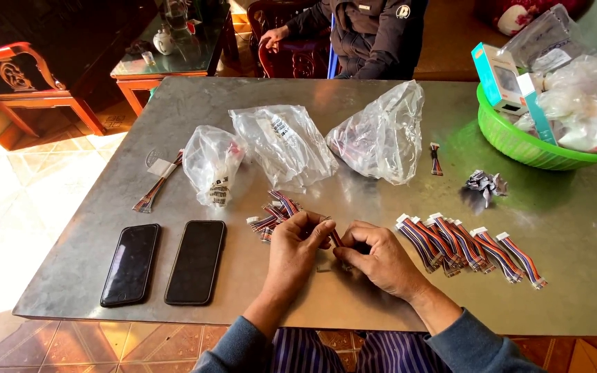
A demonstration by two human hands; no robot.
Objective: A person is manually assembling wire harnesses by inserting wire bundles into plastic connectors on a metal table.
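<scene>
Cable (pixel 335 237) sits pinched between left hand (pixel 297 250) and right hand (pixel 376 260), low over the worktop (pixel 354 304); a slip could drop it among the loose pile (pixel 274 213) (easily mixed up).

Two black phones (pixel 164 264) lie side by side at 8 o'clock on the grey tabletop (pixel 70 276). Three clear plastic bags (pixel 291 146) sit near 12. Green basket (pixel 519 141) of packets at 2. Seated person (pixel 374 34) beyond the far edge.
</scene>
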